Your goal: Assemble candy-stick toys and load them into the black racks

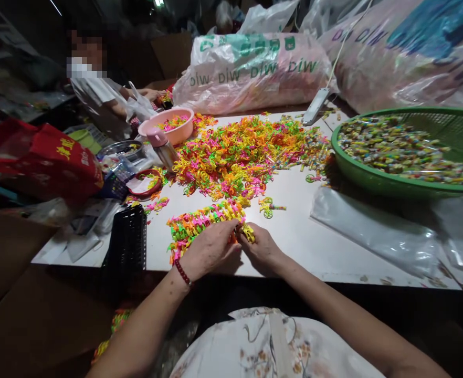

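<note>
My left hand, with a red bead bracelet at the wrist, is closed with its fingertips meeting my right hand. What its fingers pinch is hidden. My right hand is closed on a small yellow plastic toy piece that sticks out between thumb and fingers. Beside and partly behind the left hand lie neat rows of small pink, green, orange and yellow plastic pieces. Just beyond the hands, a single green-and-yellow piece with a short tube lies apart on the white table.
A large loose heap of bright plastic pieces covers the table's middle. At right stands a green basket of small tubes, with clear plastic bags below it. A pink basin, bottle and black rack are left. Another person sits beyond.
</note>
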Demonstrator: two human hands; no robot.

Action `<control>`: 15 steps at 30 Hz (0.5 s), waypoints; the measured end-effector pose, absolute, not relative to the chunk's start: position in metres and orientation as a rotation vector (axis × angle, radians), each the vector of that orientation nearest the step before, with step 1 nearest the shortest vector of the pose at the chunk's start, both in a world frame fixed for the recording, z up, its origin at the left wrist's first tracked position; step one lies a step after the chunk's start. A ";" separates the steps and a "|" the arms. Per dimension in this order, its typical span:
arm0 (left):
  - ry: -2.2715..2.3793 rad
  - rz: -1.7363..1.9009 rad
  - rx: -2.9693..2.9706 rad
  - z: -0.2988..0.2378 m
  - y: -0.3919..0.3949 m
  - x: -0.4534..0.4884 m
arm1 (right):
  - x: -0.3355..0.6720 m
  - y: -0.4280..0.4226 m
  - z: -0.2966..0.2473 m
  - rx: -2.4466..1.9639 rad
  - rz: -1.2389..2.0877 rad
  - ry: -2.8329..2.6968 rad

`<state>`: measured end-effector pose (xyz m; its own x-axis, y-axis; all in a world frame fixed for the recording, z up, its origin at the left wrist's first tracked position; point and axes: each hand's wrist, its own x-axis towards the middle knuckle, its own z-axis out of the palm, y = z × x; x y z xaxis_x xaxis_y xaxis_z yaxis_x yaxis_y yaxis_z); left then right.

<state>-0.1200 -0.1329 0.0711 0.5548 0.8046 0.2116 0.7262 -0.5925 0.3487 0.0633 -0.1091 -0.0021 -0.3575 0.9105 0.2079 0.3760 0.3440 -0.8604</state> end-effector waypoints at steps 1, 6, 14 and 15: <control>1.290 0.523 2.578 0.071 -0.133 -0.120 | 0.062 -0.110 -0.003 -1.127 0.945 -1.902; 1.325 0.512 2.628 0.071 -0.134 -0.119 | 0.064 -0.112 -0.008 -1.053 0.916 -1.977; 1.267 0.375 2.786 0.067 -0.130 -0.118 | 0.063 -0.103 -0.013 -0.983 0.875 -2.157; 1.258 0.357 2.817 0.066 -0.130 -0.118 | 0.062 -0.101 -0.014 -0.966 0.872 -2.164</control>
<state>-0.1180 -0.1302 0.0661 0.6454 0.7387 0.1942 0.7306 -0.6712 0.1252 0.0621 -0.1008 -0.0144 -0.5506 0.7947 0.2555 0.3957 0.5179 -0.7584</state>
